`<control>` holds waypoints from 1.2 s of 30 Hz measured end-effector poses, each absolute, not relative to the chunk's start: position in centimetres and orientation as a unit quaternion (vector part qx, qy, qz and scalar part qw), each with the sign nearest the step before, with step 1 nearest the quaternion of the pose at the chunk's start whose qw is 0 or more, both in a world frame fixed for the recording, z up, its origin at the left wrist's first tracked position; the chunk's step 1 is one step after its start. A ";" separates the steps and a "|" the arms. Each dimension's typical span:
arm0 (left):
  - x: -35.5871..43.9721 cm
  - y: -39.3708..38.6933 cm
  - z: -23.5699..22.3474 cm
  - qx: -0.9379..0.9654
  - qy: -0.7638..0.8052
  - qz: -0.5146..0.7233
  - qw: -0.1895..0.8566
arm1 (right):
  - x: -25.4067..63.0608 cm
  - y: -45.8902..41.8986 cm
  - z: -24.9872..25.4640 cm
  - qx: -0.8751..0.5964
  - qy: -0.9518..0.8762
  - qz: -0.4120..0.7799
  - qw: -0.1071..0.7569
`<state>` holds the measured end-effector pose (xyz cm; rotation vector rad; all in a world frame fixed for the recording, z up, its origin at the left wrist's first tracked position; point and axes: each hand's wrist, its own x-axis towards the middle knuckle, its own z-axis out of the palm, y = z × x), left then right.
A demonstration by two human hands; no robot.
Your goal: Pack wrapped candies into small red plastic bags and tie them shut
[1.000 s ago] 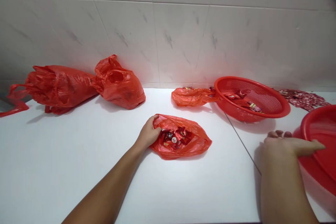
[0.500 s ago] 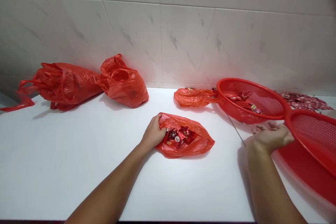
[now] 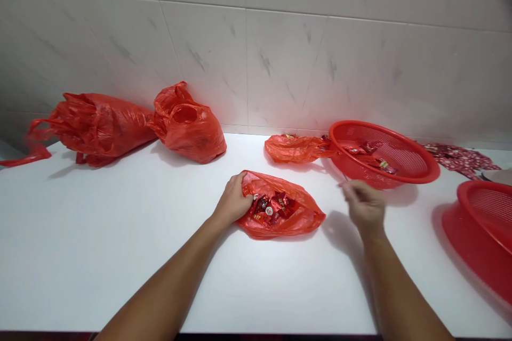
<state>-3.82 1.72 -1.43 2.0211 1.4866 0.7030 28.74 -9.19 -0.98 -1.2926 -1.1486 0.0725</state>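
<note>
My left hand grips the left edge of an open red plastic bag lying on the white counter; small wrapped candies show inside it. My right hand hovers just right of that bag, blurred by motion, so its fingers are unclear. It holds nothing that I can make out. A red mesh basket with a few candies stands behind my right hand.
Two stuffed red bags lie against the tiled wall at the left. A flatter red bag lies beside the basket. Stacked red baskets sit at the right edge, with red patterned wrappers behind.
My right hand let go of the red basket at the right, which settled back on its stack, and swung left toward the open bag. My left hand stayed on the bag.
</note>
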 end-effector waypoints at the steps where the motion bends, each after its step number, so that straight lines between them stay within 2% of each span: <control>1: -3.9 1.7 -1.3 0.757 0.544 0.253 0.259 | 27.2 -9.4 -0.7 -0.571 -0.613 0.091 0.538; 3: -4.1 1.6 -0.9 0.776 0.532 0.232 0.246 | 24.9 -9.7 -0.1 -0.594 -0.726 0.138 0.318; 5: -4.3 1.5 -0.7 0.794 0.519 0.214 0.233 | 24.1 -9.9 0.4 -0.657 -0.724 0.120 0.174; 8: -4.7 1.4 -0.5 0.814 0.500 0.205 0.213 | 25.0 -9.9 0.5 -0.736 -0.663 0.093 0.095; 11: -4.9 1.3 -0.5 0.826 0.489 0.200 0.197 | 26.6 -9.7 -0.1 -0.765 -0.625 0.118 0.097; 15: -4.8 1.2 -0.5 0.832 0.493 0.195 0.162 | 27.9 -9.5 -1.5 -0.766 -0.607 0.169 0.129; 18: -4.8 1.2 -0.6 0.829 0.507 0.218 0.093 | 28.4 -9.1 -2.2 -0.748 -0.622 0.143 0.180; 20: -4.9 1.4 -0.6 0.822 0.515 0.238 0.052 | 28.6 -8.9 -2.4 -0.729 -0.606 0.124 0.291; 24: -5.2 1.9 -0.2 0.800 0.524 0.292 0.015 | 29.1 -8.8 -2.4 -0.643 -0.487 0.099 0.582; 28: -5.0 1.4 1.0 0.777 0.541 0.322 0.023 | 29.4 -8.8 -2.4 -0.513 -0.362 0.170 0.760; 31: -4.7 0.6 2.0 0.780 0.574 0.243 0.061 | 29.4 -8.6 -2.6 -0.410 -0.343 0.266 0.802; 36: -5.9 0.4 2.4 0.767 0.599 0.095 0.208 | 28.9 -8.6 -2.9 -0.338 -0.379 0.355 0.785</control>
